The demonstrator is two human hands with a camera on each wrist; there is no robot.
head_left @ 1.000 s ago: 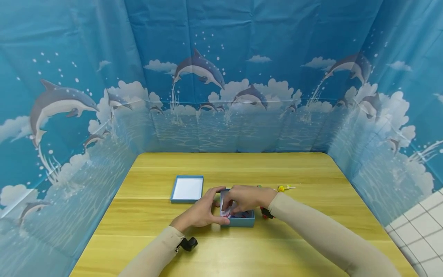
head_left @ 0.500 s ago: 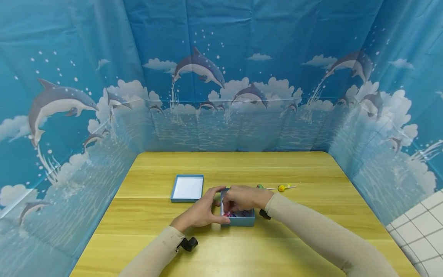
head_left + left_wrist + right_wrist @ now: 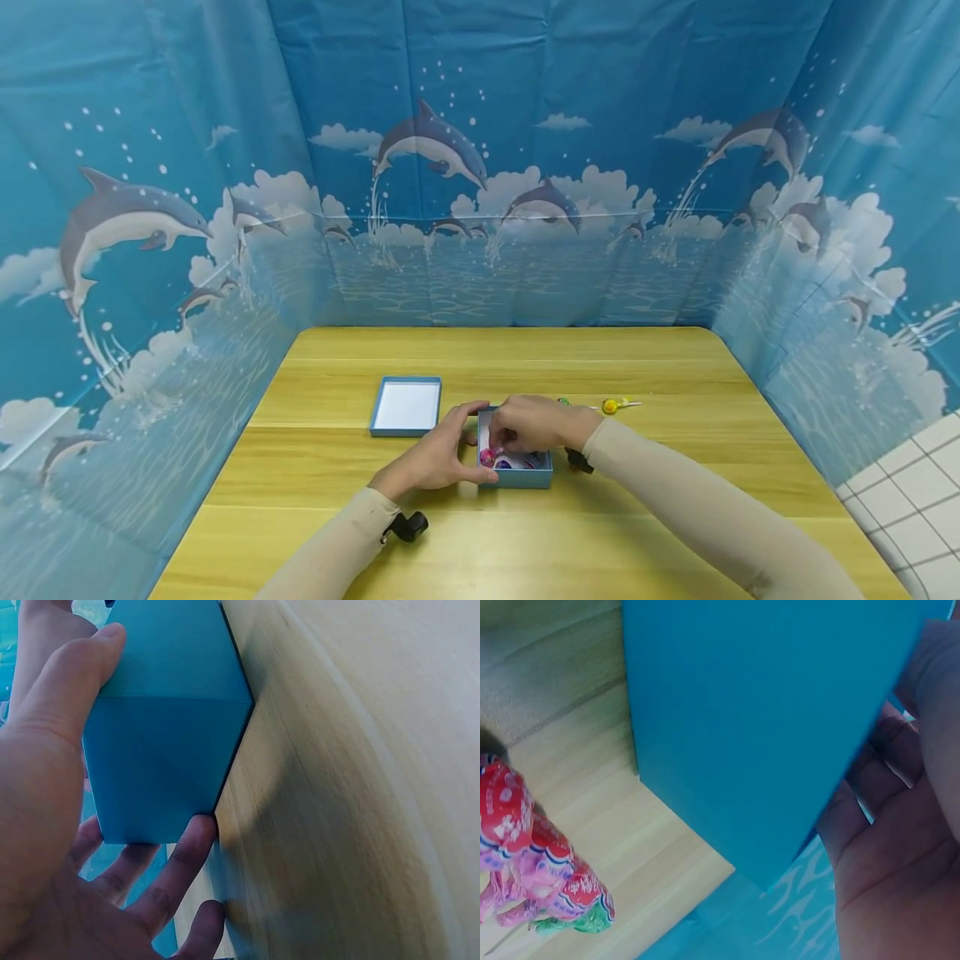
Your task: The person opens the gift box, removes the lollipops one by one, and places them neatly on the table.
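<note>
A small open blue box [image 3: 525,479] sits mid-table. My left hand [image 3: 468,446] grips its left side, thumb on the near corner and fingers on the far one; the left wrist view shows the box [image 3: 165,735] between thumb and fingers. My right hand [image 3: 510,437] reaches into the box from above with bent fingers, over wrapped lollipops [image 3: 491,457] lying inside. What those fingers hold is hidden. The right wrist view shows the box's outer wall [image 3: 765,727] and red and pink wrapped lollipops [image 3: 532,855] on the table beside it.
The box's lid [image 3: 406,407] lies upturned just left of and behind the box. A yellow lollipop [image 3: 611,407] and a green one [image 3: 562,402] lie behind my right wrist. Blue dolphin-print curtains enclose the wooden table [image 3: 675,375] on three sides.
My right hand has shifted slightly within the box, and a pink lollipop now shows at the box's left end. The left hand and the box have stayed put.
</note>
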